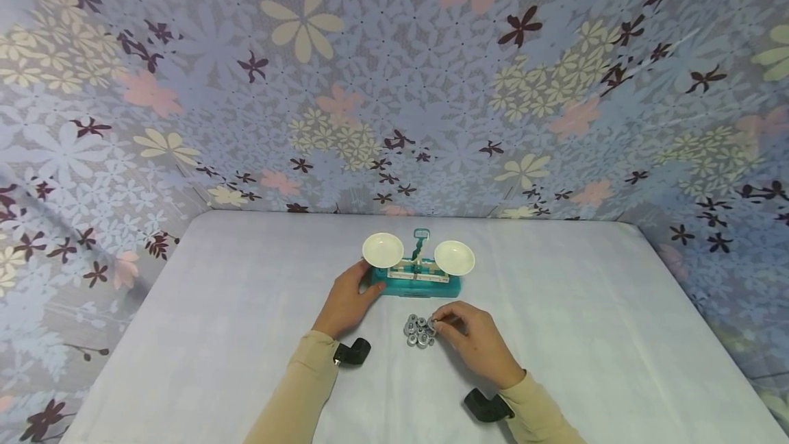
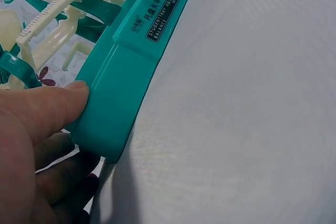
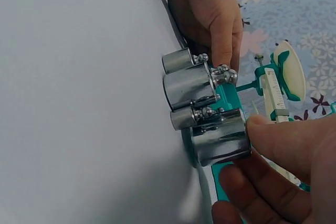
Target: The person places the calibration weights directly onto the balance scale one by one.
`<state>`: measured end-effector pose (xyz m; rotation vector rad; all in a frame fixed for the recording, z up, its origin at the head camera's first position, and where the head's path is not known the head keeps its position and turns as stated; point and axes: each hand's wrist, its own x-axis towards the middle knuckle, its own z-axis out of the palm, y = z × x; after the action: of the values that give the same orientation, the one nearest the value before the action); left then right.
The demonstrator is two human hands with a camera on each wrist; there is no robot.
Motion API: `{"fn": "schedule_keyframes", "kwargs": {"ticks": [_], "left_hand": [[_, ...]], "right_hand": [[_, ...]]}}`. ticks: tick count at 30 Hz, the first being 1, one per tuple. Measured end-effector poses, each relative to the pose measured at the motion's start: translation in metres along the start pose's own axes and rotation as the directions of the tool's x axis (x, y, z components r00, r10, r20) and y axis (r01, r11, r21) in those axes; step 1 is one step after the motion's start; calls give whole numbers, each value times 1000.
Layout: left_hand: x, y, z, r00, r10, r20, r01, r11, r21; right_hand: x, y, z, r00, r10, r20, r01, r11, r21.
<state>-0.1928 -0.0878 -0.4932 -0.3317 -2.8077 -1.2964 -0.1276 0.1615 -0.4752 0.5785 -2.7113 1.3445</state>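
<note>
Our left hand (image 1: 347, 301) grips the left end of the student tray balance (image 1: 416, 287), likely to steady it; our right hand (image 1: 476, 342) pinches a metal weight (image 3: 220, 141) beside other weights (image 1: 422, 340) clustered handily before it.

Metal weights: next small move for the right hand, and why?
Probably ease the pinched weight clear of the other weights, toward the right pan: the right hand's thumb and fingers are on it, it sits close beside its neighbours, and the left hand grips the end of the balance.
</note>
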Motion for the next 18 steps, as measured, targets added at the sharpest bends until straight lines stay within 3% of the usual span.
{"fn": "schedule_keyframes", "kwargs": {"ticks": [18], "left_hand": [[0,1,0,1000,-23,6,23,1000,-2]], "right_hand": [[1,-8,-3,999,17,-49,-17,1000,-13]]}}
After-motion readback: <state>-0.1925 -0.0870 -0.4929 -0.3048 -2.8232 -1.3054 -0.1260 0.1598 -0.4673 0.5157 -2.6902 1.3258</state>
